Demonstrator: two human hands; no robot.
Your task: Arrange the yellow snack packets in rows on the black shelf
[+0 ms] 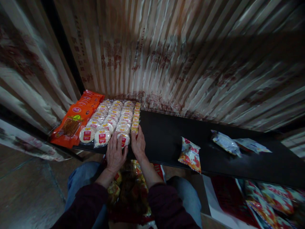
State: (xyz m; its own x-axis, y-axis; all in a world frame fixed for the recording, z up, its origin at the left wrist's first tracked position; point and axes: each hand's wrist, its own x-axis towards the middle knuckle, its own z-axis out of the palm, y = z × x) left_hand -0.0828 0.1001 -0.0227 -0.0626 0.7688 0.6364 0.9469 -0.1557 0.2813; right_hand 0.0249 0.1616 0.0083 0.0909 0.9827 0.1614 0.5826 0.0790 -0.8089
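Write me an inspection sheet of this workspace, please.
Surface: black shelf.
Things at hand: round packets in three columns; yellow packets in one column, right of them.
Clutter: one loose bag at the front edge, others further right; orange packets overlap tidily, far left.
Hands: left hand at a front round packet; right hand at the front yellow packet; grip unclear.
Cables: nothing clearly seen.
Surroundings: printed curtain behind, floor below.

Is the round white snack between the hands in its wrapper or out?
In its wrapper: clear, shiny film shows around the round white snack.
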